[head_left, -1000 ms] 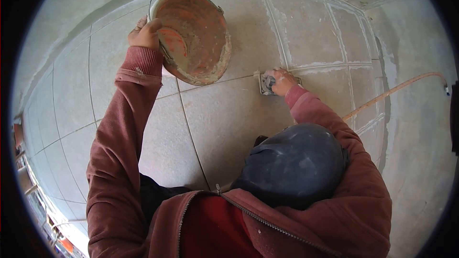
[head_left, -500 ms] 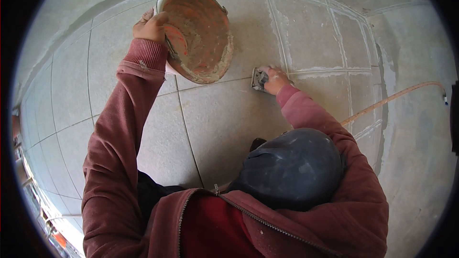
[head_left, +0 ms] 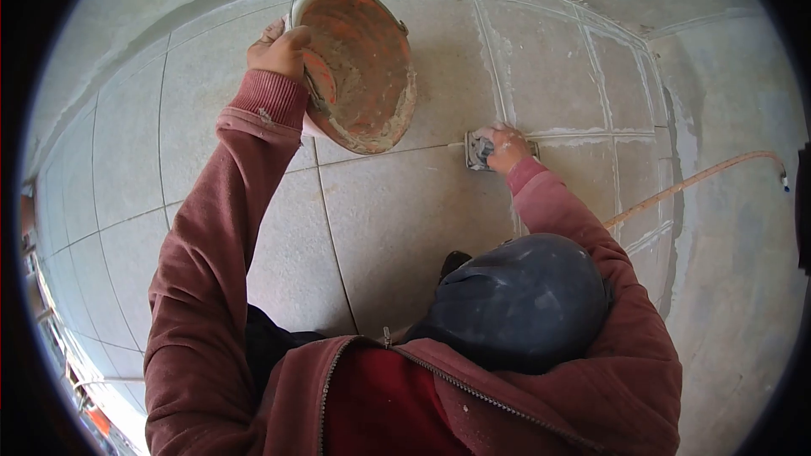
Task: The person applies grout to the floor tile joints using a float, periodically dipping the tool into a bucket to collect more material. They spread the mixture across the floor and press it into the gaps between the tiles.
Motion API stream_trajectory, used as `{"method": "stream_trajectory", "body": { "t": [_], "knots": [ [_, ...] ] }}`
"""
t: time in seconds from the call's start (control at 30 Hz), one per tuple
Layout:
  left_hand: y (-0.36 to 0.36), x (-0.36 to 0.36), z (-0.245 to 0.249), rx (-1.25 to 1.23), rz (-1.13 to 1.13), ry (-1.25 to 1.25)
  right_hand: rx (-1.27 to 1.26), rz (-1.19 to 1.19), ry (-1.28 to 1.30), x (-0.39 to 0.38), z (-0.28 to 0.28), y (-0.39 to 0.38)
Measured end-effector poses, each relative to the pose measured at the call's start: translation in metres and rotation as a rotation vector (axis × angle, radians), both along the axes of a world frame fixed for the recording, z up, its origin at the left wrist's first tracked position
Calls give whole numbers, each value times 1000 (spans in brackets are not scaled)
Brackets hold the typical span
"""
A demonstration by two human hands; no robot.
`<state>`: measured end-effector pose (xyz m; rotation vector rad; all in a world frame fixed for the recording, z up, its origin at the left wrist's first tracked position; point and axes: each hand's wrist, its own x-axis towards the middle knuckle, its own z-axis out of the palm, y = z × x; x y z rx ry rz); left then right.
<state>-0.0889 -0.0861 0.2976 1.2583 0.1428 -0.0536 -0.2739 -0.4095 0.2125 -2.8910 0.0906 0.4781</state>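
My left hand [head_left: 279, 51] is closed on the rim of an orange bucket [head_left: 359, 59], which is tilted so its mortar-smeared inside shows. The bucket's wire handle stands up at its far side. To the right, my right hand [head_left: 505, 149] grips a small flat rectangular tool [head_left: 477, 152] against the tiled floor [head_left: 405, 203]. The tool lies over a joint between tiles, near where two joints meet. Pale grout fills and edges the joints to the right, while those to the left look dark.
A thin orange-brown hose [head_left: 693, 184] curves across the right side. Bare grey cement [head_left: 735, 287] lies beyond the tiles at the right. My bent knee [head_left: 524, 304] is close below my right forearm. Blurred clutter shows at the lower left edge.
My right hand and the flat tool have slid to the right along the joint. The bucket and my left hand have shifted slightly right and down in view.
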Motion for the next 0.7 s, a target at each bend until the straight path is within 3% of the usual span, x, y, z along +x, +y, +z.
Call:
{"method": "stream_trajectory", "body": {
  "t": [0.2,0.27,0.37,0.43,0.53,0.6,0.67,0.7],
  "knots": [
    [3,0,-3,8,7,-15,133,-130,142,-6,-5,-9],
    [6,-2,-6,31,22,4,238,-478,-53,-13,-30,-14],
    [8,-1,-8,-3,1,35,256,-647,-162,-13,-48,13],
    [3,-3,-2,-32,28,15,302,-579,2,-5,-31,48],
    [-1,5,-8,-77,-73,19,281,-409,22,-6,-36,74],
    [-5,10,-17,-86,-45,-19,451,-265,62,-10,-30,81],
    [0,12,-21,-77,-14,-29,442,-286,-39,-16,-65,37],
    [5,9,-20,-61,-31,-38,394,-354,-4,-16,-48,18]
  ]
}}
